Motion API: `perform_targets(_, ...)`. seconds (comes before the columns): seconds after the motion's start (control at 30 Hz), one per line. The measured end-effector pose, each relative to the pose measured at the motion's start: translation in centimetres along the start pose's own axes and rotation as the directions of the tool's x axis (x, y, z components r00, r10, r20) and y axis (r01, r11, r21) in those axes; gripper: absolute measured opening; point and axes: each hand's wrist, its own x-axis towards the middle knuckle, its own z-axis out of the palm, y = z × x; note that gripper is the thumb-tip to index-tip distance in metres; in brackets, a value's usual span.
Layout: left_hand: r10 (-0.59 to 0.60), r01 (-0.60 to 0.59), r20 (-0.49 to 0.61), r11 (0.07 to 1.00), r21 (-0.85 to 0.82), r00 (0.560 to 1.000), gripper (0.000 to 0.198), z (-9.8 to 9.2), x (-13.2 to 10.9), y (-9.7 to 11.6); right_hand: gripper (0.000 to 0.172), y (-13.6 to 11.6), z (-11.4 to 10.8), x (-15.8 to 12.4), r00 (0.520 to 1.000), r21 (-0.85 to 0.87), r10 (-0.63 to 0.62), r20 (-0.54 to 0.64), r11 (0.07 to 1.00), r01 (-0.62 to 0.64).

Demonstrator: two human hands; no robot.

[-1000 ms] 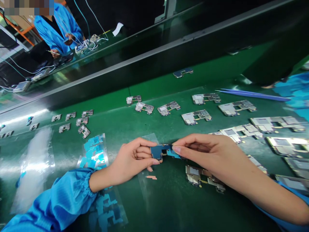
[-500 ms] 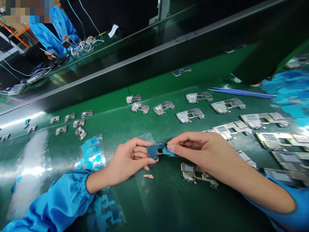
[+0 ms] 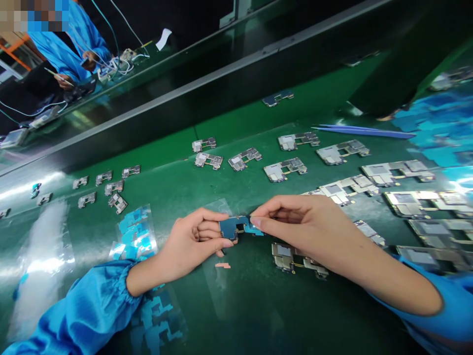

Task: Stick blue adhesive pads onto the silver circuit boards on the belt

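Note:
Between my two hands, above the green mat, is a small circuit board (image 3: 229, 228) with a dark blue face turned up. My left hand (image 3: 197, 231) pinches its left end between thumb and fingers. At its right end my right hand (image 3: 288, 219) has thumb and forefinger closed on a bright blue film piece (image 3: 253, 228) that lies against the board. Whether the right fingertips also grip the board is hidden. Below the hands a small pinkish strip (image 3: 222, 266) lies on a clear film sheet (image 3: 216, 281). Another circuit board (image 3: 284, 257) rests under my right hand.
Several circuit boards (image 3: 284, 170) lie across the mat (image 3: 236, 315). Blue tweezers (image 3: 364, 131) are at the back right, beside a pile of blue film (image 3: 436, 133). Blue film sheets (image 3: 135, 229) and clear plastic (image 3: 44, 266) lie left. A co-worker (image 3: 70, 44) sits beyond the dark partition.
The view has shifted slightly, so the boards and hands appear a little further left and up. Both hands keep their hold, with the board in the same pose.

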Motion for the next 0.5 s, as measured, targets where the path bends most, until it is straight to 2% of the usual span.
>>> perform_targets(0.5, -0.020, 0.020, -0.014, 0.999, 0.044, 1.000, 0.035, -0.02, -0.27, -0.22, 0.019, -0.83, 0.12, -0.09, 1.000, -0.032, 0.005, -0.026, 0.999, -0.005)
